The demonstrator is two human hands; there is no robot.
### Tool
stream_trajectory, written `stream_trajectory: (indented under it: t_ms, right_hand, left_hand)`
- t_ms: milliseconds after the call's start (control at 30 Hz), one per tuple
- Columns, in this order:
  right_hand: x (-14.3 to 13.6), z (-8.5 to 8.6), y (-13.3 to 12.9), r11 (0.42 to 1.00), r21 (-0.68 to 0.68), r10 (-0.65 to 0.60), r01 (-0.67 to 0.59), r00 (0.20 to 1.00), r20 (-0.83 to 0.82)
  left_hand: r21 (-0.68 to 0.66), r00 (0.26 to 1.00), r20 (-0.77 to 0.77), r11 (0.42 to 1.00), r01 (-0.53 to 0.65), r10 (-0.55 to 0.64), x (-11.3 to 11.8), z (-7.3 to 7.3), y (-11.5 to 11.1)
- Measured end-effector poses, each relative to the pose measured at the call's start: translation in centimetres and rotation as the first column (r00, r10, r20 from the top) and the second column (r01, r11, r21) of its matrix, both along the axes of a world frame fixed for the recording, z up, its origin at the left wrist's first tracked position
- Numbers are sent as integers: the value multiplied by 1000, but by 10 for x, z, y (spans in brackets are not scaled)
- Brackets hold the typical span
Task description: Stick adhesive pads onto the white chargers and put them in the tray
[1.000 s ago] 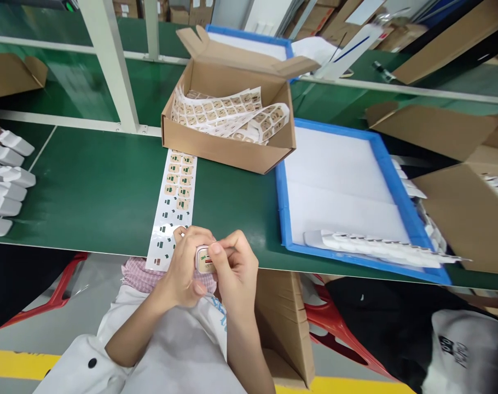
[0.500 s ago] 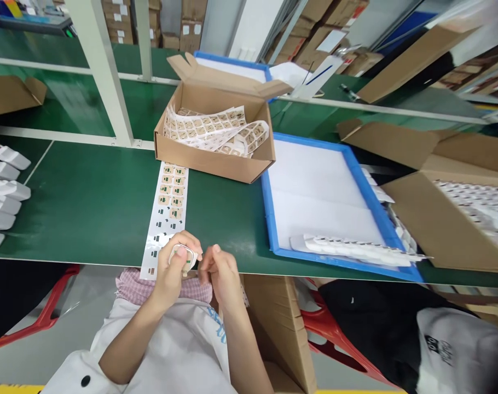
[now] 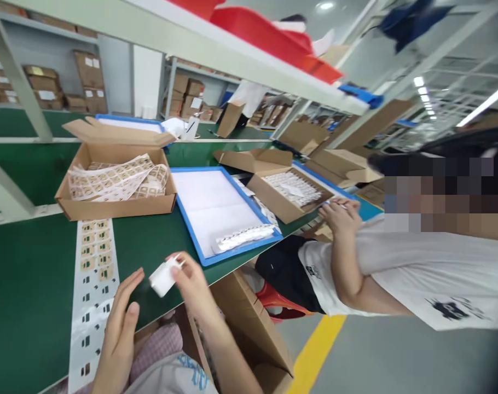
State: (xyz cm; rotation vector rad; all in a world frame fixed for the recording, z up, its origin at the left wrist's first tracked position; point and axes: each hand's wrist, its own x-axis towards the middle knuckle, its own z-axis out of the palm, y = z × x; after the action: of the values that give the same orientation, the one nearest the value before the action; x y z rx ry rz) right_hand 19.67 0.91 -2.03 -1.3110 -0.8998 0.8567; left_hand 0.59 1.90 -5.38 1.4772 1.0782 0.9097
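My right hand point(image 3: 191, 282) holds a small white plastic part point(image 3: 162, 278) by its end, just above the front edge of the green table point(image 3: 27, 284). My left hand point(image 3: 121, 320) is open with flat fingers, a little to the left of the part and not touching it. Left of my hands lies a long white label strip point(image 3: 93, 262) with several small labels on it. A blue tray point(image 3: 249, 208) with a white liner sits to the right of the part, and a row of white parts point(image 3: 243, 237) lies at its near end.
An open cardboard box of label sheets point(image 3: 115, 183) stands behind the strip. Another person in a white T-shirt point(image 3: 417, 279) sits to the right, a hand point(image 3: 341, 213) at a box of white parts point(image 3: 290, 189). A cardboard box point(image 3: 249, 328) stands under the table edge.
The view has swung up and to the right. The part has passed from my left hand to my right hand. My left hand has let go and spread open.
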Motion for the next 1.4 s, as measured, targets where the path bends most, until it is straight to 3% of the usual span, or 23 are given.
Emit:
stream_trajectory:
  t_ms: [100, 167, 267, 367, 467, 567, 633, 733, 833, 933, 1033, 1167, 1300, 1400]
  right_hand:
    - [80, 40, 2, 987, 47, -162, 155, 951, 263]
    - [124, 62, 4, 979, 65, -202, 193, 878, 434]
    - [162, 75, 12, 998, -43, -12, 51, 772, 635]
    - [171, 67, 19, 965, -222, 261, -142, 638, 725]
    - [167, 54, 20, 907, -349, 421, -235, 493, 761]
    - [163, 51, 8, 892, -396, 452, -220, 400, 797]
    - [162, 55, -9, 922, -353, 388, -160, 374, 842]
    - [164, 58, -50, 989, -134, 148, -65, 392, 908]
    - [170, 48, -100, 996, 80, -94, 49, 463, 882]
    - [176, 24, -145, 969, 145, -230, 202, 501, 834]
    - [178, 0, -173, 939, 137, -295, 316, 534, 792]
    - [178, -16, -188, 914, 86, -314, 397, 557, 769]
    - [174, -16, -187, 911, 84, -323, 405, 570, 756]
    - [164, -12, -181, 926, 86, -311, 366, 615, 725]
  left_hand:
    - [-145, 998, -16, 987, -69, 67, -3, -1, 5]
    - [-142, 993, -13, 983, -118, 117, -3, 1, 9]
    - [-39, 991, -23, 991, -132, 131, 4, -1, 14]
    - [139, 992, -113, 990, -38, 54, 28, -9, 18]
    - [320, 977, -206, 940, 116, -50, 73, -10, 25]
    - [417, 956, -264, 878, 236, -132, 128, -3, 33]
    - [435, 936, -314, 851, 294, -162, 159, 1, 39]
    - [415, 904, -371, 833, 365, -211, 189, 3, 49]
    - [399, 884, -401, 823, 404, -240, 200, 2, 54]
    - [395, 874, -422, 820, 414, -238, 203, 3, 55]
    - [390, 862, -442, 813, 433, -247, 207, 6, 53]
    - [378, 844, -464, 801, 463, -269, 220, 9, 55]
    - [368, 830, -475, 790, 491, -294, 237, 10, 57]
    - [372, 833, -475, 793, 482, -284, 224, 20, 45]
